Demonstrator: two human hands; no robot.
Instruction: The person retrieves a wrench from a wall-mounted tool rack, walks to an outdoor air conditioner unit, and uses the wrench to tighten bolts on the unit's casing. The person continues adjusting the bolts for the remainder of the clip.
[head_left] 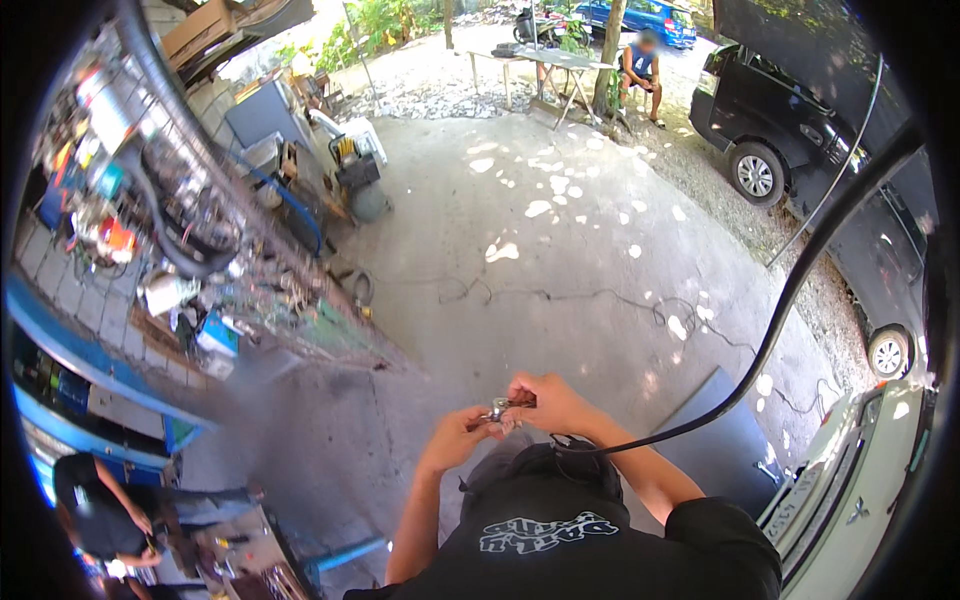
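My two hands meet in front of my waist. My left hand [461, 438] is closed, its fingers pinching one end of a small shiny metal part [498, 406]. From the other side my right hand [548, 404] grips the same part, fingers curled round a short dark piece of it. The fingers hide much of the part, and it is too small for me to tell its exact kind.
A cluttered workbench [150, 320] runs along the left. A thin cord [600, 292] winds across the concrete floor. On the right are a dark panel [715, 440], a pale vehicle [850, 490] and a black vehicle [780, 130]. Another person [105, 510] works lower left; one sits far off.
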